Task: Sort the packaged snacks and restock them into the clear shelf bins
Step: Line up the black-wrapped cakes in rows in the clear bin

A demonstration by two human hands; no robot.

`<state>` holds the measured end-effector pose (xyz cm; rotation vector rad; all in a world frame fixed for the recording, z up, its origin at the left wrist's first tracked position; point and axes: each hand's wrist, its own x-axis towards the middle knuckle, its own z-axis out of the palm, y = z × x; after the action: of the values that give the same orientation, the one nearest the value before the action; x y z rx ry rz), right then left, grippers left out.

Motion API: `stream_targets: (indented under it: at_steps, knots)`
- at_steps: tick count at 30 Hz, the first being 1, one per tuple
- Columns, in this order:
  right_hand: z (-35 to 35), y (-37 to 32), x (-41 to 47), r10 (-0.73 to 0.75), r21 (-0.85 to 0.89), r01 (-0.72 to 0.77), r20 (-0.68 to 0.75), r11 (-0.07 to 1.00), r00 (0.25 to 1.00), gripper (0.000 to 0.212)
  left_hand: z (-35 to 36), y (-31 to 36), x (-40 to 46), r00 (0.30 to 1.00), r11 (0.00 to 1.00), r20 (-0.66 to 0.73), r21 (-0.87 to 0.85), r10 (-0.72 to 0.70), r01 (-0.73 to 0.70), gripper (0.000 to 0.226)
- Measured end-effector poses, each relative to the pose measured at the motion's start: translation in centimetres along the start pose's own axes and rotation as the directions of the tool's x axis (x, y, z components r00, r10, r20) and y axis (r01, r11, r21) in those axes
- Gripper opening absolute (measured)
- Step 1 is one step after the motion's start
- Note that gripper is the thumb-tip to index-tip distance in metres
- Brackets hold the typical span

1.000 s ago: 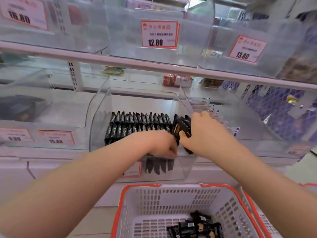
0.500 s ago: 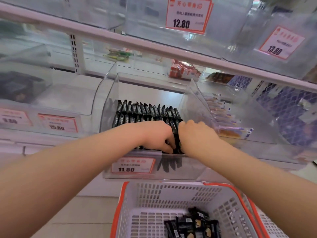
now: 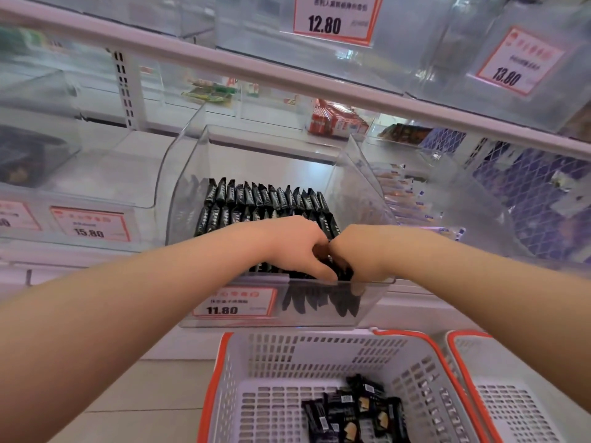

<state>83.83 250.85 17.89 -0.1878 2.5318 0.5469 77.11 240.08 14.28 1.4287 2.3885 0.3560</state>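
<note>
Two rows of black snack packets (image 3: 265, 199) stand upright on edge in the clear bin (image 3: 361, 161) in front of you, glossy wrappers with crimped tops and small pale lettering too fine to read. Your left hand (image 3: 294, 247) reaches into the bin's front part, fingers curled down onto the packets nearest you. Your right hand (image 3: 358, 254) touches it knuckle to knuckle, fingers curled around a few black packets at the bin's front right corner. On the bin's front, a price tag (image 3: 235, 302) reads 11.80. Left of it, another tag (image 3: 91, 223) reads 15.80; above, tags read 12.80 (image 3: 332, 19) and 13.80 (image 3: 518, 60). Below, more black packets (image 3: 355, 410) lie loose in the white basket (image 3: 319, 350) with an orange rim.
</note>
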Motion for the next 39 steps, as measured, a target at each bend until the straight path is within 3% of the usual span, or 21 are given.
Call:
stream_targets:
  at_steps: [5, 9, 12, 14, 16, 19, 26, 30, 35, 37, 39]
  knots:
    - [0.5, 0.3, 0.4, -0.001, 0.007, 0.001, -0.073, 1.000, 0.997, 0.031, 0.0, 0.6, 0.7, 0.995, 0.995, -0.006, -0.023, -0.100, 0.100, 0.049]
    - [-0.6, 0.9, 0.0, -0.058, 0.087, 0.053, 0.056, 0.995, 0.997, 0.031, 0.6, 1.5, 1.7, 0.975, 0.967, -0.051, 0.130, -0.215, 0.220, 0.047]
    - [-1.0, 1.3, -0.1, -0.090, 0.152, 0.080, 0.064, 0.985, 0.994, 0.026, 0.7, 1.8, 2.1, 0.972, 0.955, -0.067, 0.183, -0.224, 0.233, 0.060]
    - [-0.9, 1.1, -0.1, -0.081, 0.169, 0.072, 0.043, 0.983, 0.996, 0.026, 0.3, 1.4, 1.9, 0.984, 0.975, -0.022, 0.134, -0.178, 0.179, 0.059]
    - [-0.5, 0.6, 0.2, -0.058, 0.188, 0.048, 0.051, 0.981, 0.997, 0.039, -0.2, 0.7, 1.2, 0.992, 0.992, 0.028, 0.036, -0.123, 0.122, 0.053]
    - [0.0, -0.2, 0.9, -0.003, 0.116, -0.001, 0.036, 0.993, 0.999, 0.061, -0.4, -0.4, -0.2, 0.990, 0.989, 0.018, -0.046, -0.142, 0.142, 0.053]
    - [0.0, 0.0, 0.6, -0.024, -0.008, 0.023, -0.095, 1.000, 0.995, 0.055, 0.1, -0.2, -0.6, 0.980, 0.976, 0.064, 0.128, -0.186, 0.177, 0.060]
    - [-0.2, 1.2, -0.3, -0.066, -0.090, 0.066, 0.003, 0.994, 0.998, 0.055, 0.1, -0.4, -0.6, 0.968, 0.961, 0.092, 0.170, -0.234, 0.216, 0.067]
    - [-0.3, 0.9, -0.1, -0.061, -0.137, 0.073, 0.089, 0.988, 0.994, 0.066, 0.6, -0.4, -0.6, 0.978, 0.936, -0.078, 0.287, -0.192, 0.206, 0.060]
    - [-0.1, 0.6, 0.0, -0.076, -0.195, 0.082, 0.037, 0.977, 0.996, 0.056, 0.7, -0.5, -0.8, 0.978, 0.929, -0.129, 0.311, -0.165, 0.198, 0.057]
    - [0.5, 0.6, 0.1, -0.116, -0.264, 0.091, -0.081, 0.960, 0.990, 0.041, 0.6, -0.8, -1.2, 0.984, 0.956, -0.080, 0.236, -0.161, 0.176, 0.053]
